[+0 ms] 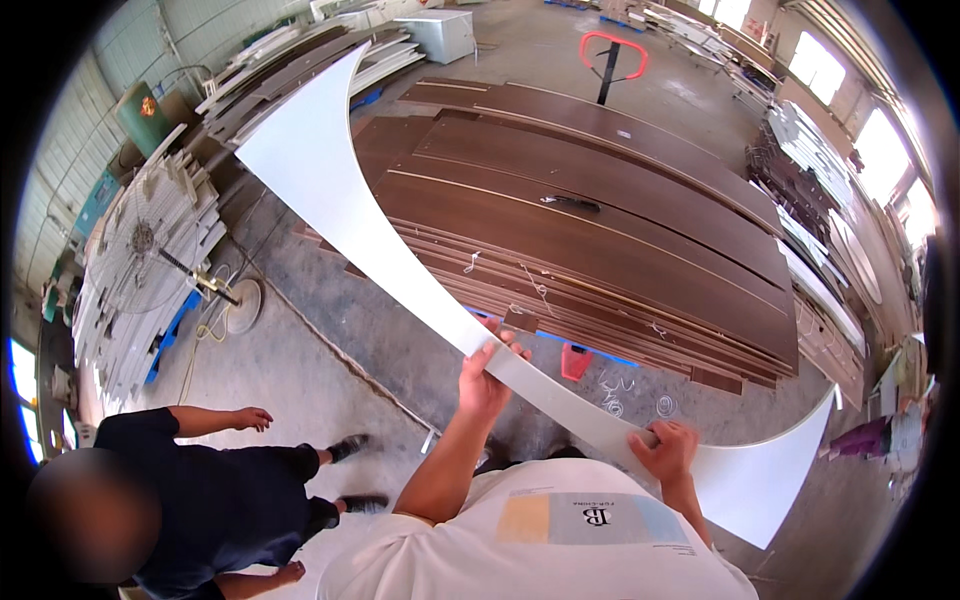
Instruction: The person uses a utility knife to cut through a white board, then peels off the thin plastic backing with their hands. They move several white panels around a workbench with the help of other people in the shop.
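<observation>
A long white panel (335, 200) stretches across in front of me, from the far left to the near right, and looks bent in the wide picture. My left hand (487, 378) is closed around its edge near the middle, fingertips showing on the far side. Farther right, my right hand (667, 450) grips the same panel with the thumb on the near side. Beyond the panel lies a wide stack of brown boards (560, 210), with a small black object (570, 203) on top. Part of the stack is hidden behind the panel.
Another person (220, 490) in dark clothes stands at my left. A fan (225, 290) and stacked pale boards (150, 270) are beyond. A red pallet jack handle (613, 58) rises behind the brown stack. More boards (815, 290) line the right side.
</observation>
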The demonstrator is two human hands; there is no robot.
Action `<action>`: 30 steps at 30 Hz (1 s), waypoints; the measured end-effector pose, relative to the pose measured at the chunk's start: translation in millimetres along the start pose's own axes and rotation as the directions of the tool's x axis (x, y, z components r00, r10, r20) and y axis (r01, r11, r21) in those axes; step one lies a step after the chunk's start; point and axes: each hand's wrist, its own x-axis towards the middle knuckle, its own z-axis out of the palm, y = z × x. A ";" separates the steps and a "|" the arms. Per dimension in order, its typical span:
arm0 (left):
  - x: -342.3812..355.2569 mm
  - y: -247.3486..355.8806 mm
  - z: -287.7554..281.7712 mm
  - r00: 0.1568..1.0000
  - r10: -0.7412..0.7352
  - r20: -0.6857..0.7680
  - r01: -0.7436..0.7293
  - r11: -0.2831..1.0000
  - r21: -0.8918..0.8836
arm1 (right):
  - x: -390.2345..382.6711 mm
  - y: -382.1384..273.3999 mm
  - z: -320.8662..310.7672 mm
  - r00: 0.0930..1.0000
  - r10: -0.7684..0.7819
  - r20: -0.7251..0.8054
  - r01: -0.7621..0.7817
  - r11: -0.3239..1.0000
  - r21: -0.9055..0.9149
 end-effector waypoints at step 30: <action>-225.8 -181.9 295.3 0.839 -0.242 0.488 -0.168 0.738 0.654 | -34.6 -5.9 -306.8 0.871 -0.246 -0.426 0.441 0.007 0.897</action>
